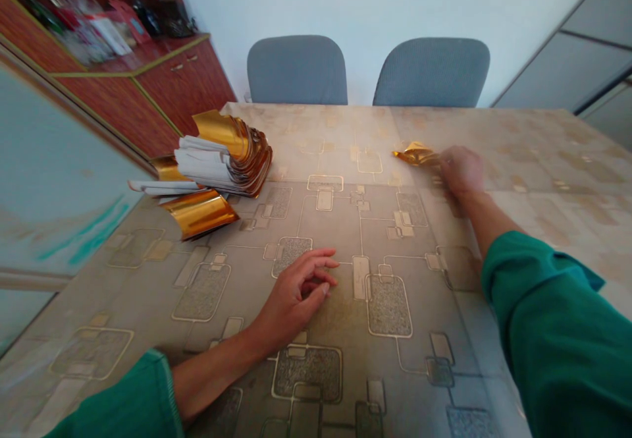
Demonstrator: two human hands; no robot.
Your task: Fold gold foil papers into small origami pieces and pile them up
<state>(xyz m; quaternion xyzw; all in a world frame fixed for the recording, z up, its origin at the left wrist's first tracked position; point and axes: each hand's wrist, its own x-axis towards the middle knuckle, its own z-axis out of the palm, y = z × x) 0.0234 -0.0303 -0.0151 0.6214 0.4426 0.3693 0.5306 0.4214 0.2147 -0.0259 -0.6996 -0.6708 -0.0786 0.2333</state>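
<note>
My left hand (302,288) rests over the middle of the patterned table, its fingers loosely bent and apart with nothing in them. Farther off on the right, my right hand (461,169) is smeared by motion. Its fingertips are at the right end of a folded piece of gold foil paper (415,153), and whether they grip it cannot be made out. At the left of the table lies a thick stack of gold foil sheets (224,155) with white backs, bent over in a curve. One loose gold sheet (200,213) curls at the stack's near side.
The table (340,220) has a cover printed with rectangles. Two grey-blue chairs, a left chair (297,69) and a right chair (432,71), stand at its far edge by the wall. A reddish wooden cabinet (162,85) holding bottles and boxes is at the back left.
</note>
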